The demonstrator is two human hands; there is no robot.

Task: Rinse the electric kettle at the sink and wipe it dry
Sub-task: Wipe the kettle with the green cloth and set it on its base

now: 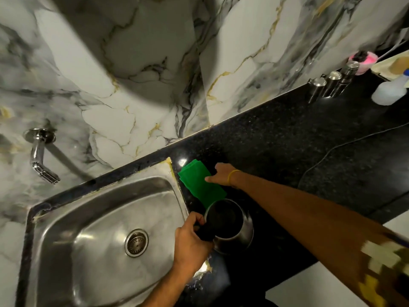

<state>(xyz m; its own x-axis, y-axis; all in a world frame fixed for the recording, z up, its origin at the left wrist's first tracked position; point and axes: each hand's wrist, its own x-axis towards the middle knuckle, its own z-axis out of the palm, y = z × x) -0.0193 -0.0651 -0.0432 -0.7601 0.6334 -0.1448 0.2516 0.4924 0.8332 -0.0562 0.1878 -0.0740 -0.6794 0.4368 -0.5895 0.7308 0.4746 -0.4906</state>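
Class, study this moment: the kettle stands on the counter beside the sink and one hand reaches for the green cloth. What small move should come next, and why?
Probably the right hand should close on the green cloth and lift it toward the kettle. Its fingers already rest on the cloth's edge, the left hand steadies the kettle by its handle, and the tap shows no running water, so wiping seems due.

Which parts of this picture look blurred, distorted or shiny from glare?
Head view: wide-angle bending curves the counter edge; the patterned sleeve smears with motion blur; bright glare spots sit near the green cloth; the kettle interior is dark.
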